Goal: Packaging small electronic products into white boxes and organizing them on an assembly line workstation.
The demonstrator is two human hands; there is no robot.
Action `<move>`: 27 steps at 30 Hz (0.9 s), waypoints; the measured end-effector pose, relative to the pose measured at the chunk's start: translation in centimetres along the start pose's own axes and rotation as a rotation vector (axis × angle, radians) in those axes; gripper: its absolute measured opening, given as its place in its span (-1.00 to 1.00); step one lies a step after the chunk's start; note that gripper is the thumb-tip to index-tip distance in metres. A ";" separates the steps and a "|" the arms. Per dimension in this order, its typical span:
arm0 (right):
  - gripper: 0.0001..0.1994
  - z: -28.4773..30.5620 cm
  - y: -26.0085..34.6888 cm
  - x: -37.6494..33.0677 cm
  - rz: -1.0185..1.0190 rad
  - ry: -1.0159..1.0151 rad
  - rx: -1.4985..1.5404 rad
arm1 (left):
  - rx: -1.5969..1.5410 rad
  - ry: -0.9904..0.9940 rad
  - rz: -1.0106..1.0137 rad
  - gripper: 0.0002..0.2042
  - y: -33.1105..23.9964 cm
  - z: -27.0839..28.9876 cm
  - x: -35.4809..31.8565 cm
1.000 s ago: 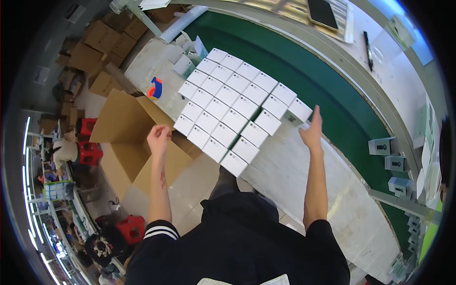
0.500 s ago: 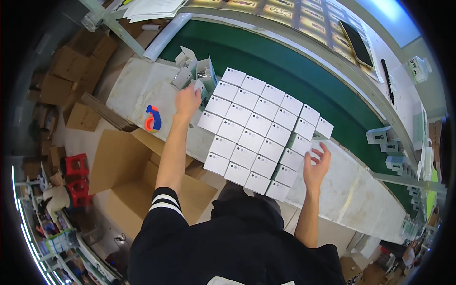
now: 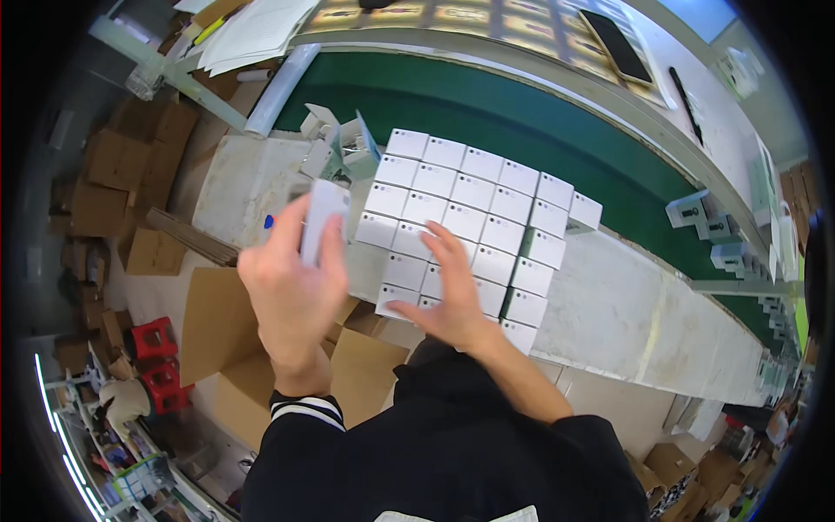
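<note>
Raised near my chest, my left hand (image 3: 297,277) grips a small white box (image 3: 325,217) between thumb and fingers; motion blurs it a little. My right hand (image 3: 454,300) hovers over the front left of a block of white boxes (image 3: 474,193) set out in close rows, its fingers spread and nothing in them. Each box in the block has small dots on its top. Beyond my left hand stand several boxes with raised flaps (image 3: 355,143). A blue bit of a tape dispenser (image 3: 269,222) peeks out beside my left hand, which covers the rest.
A large open carton (image 3: 213,326) stands on the floor to the left. The green belt (image 3: 417,87) runs behind the pale bench (image 3: 622,304). On the shelf above lie a phone (image 3: 616,45) and a pen (image 3: 687,104). Red stools (image 3: 156,339) are farther left.
My left hand has come back from the flapped boxes toward me, now carrying a white box. My right hand has moved left from the block's right edge to over its front.
</note>
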State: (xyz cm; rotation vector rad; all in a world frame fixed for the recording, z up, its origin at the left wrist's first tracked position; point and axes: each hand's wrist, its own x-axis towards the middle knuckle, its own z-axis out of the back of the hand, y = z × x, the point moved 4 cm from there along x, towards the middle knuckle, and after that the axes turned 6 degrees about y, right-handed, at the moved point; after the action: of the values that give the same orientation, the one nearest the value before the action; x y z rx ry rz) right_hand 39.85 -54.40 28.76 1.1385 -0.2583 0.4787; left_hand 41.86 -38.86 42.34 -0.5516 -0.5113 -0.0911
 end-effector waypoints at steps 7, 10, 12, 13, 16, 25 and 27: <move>-0.23 6.0 0.0 -3.9 0.168 -0.413 -0.104 | -0.159 0.101 -0.154 -0.65 -12.6 -4.9 -5.5; -0.26 13.6 -1.8 -6.9 0.123 -0.370 -0.082 | -0.539 0.198 -0.280 -0.59 -17.2 -7.7 -7.5; -0.23 18.7 -4.4 -9.8 -0.070 -0.341 0.102 | -0.679 0.253 -0.385 -0.46 -17.3 -9.2 -7.8; -0.18 21.0 -6.3 -11.7 -0.241 -0.290 0.317 | -0.742 0.203 -0.443 -0.39 -16.5 -10.8 -7.9; -0.08 26.1 -7.2 -14.2 -0.294 -0.209 0.497 | -0.908 0.510 -0.313 -0.22 -16.8 -17.4 -9.8; -0.02 29.7 -12.5 -20.7 -0.298 -0.146 0.511 | -1.054 0.823 -0.103 -0.25 -21.2 -29.3 -16.7; -0.09 29.8 -15.6 -22.3 -0.367 -0.045 0.366 | -0.880 0.841 -0.019 -0.26 -20.4 -31.6 -18.7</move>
State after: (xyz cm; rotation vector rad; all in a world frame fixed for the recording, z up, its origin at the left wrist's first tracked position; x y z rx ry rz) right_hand 29.31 -92.00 18.60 1.5181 0.0055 0.1758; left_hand 35.06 -73.73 19.89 -1.2793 0.3892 -0.5562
